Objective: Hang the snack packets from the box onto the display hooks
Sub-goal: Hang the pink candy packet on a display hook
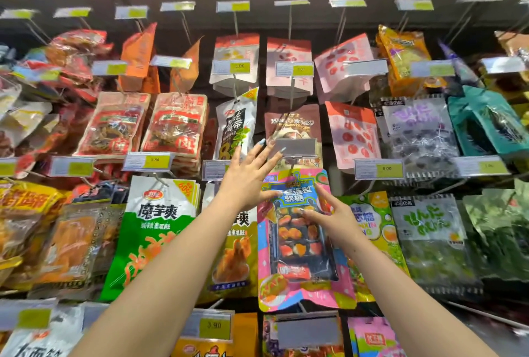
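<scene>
Both your forearms reach up and forward. Your left hand (243, 182) is spread wide with straight fingers, its thumb tip touching the upper left edge of the pink-and-blue snack packet (300, 245). Your right hand (335, 216) is spread too, fingertips resting on the packet's front, pinching nothing. The packet's clear window shows sushi-shaped sweets in a dark tray. Its top sits at the hook (292, 167) under a grey label holder (296, 147), between a green-and-white packet (151, 230) and a yellow-green packet (372, 222).
</scene>
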A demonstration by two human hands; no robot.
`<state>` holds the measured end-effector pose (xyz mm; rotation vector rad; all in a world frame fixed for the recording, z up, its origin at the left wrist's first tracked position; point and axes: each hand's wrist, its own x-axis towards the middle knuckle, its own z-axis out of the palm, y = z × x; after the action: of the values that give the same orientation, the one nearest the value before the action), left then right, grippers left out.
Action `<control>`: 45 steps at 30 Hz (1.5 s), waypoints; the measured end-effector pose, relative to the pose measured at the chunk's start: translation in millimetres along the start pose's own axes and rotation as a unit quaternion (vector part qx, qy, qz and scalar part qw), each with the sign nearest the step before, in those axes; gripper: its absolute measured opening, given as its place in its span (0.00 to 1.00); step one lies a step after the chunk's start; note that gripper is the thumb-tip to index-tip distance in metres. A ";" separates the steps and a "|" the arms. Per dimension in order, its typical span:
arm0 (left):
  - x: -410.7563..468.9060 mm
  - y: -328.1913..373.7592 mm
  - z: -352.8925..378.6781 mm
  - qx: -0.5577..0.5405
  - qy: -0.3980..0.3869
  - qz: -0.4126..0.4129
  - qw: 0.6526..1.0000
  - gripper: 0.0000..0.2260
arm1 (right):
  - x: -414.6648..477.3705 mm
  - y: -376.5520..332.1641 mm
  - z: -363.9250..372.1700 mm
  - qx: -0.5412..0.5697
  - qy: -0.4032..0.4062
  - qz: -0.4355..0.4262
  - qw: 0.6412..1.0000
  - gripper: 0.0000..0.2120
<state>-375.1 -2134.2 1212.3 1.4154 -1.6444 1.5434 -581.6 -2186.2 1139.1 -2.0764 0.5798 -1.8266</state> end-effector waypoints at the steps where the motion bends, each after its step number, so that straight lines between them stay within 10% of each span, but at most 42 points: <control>1: -0.6 0.8 2.1 0.001 0.005 -0.002 1.000 0.39 | 0.9 1.9 0.3 -0.001 0.001 0.005 1.000 0.36; 18: -41.0 34.6 59.4 -0.060 0.107 -0.001 0.992 0.34 | 2.1 32.8 6.0 -0.047 -0.004 0.023 0.999 0.35; 27: -104.0 110.1 100.2 -0.401 -0.078 -0.147 0.901 0.38 | -44.6 76.9 13.2 -0.197 -0.067 -0.001 0.978 0.41; 45: -75.0 124.2 139.6 -0.280 -0.206 -0.204 0.915 0.36 | -11.7 103.9 16.0 -0.358 -0.105 0.123 0.920 0.27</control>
<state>-417.2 -2257.1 1058.4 1.6668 -1.6820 0.4980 -576.7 -2271.2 1076.2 -2.4288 1.5477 -1.3305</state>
